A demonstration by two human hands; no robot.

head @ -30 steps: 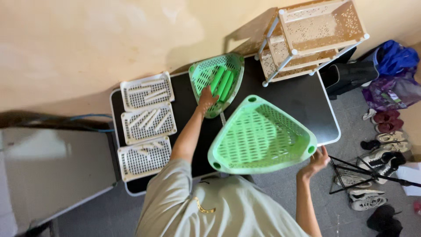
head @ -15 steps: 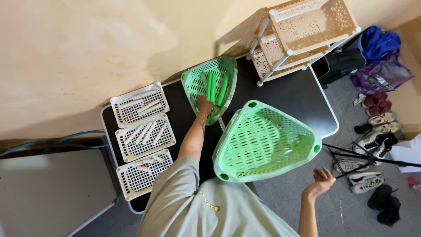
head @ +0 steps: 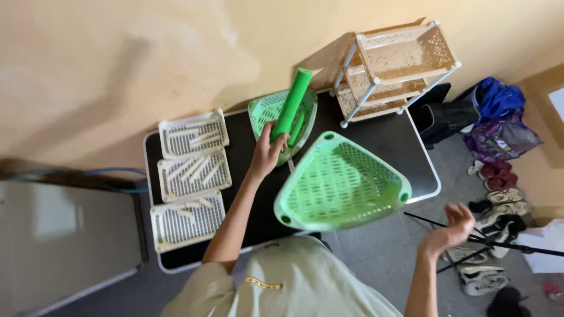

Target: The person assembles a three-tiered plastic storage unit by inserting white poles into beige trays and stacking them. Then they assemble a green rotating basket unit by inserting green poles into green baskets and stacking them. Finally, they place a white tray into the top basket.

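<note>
Green plastic tube [head: 292,103] is gripped at its lower end by the left hand [head: 267,154], raised above the far green shelf tray [head: 263,110] on the black table [head: 388,140]. Right hand [head: 452,227] hangs spread, empty, beside the near green tray [head: 341,183].

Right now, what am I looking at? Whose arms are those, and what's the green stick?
This is one picture from a camera worn on a person's head, looking down, so the arms belong to the person wearing it. There is no machine here, only two bare hands. The left hand grips a green plastic tube and holds it up above a small green basket tray. The right hand is open and holds nothing, out past the edge of the black table. On the table lie a big green triangular basket tray, three white trays with white sticks in them, and a beige shelf rack. Shoes lie on the floor.
</note>
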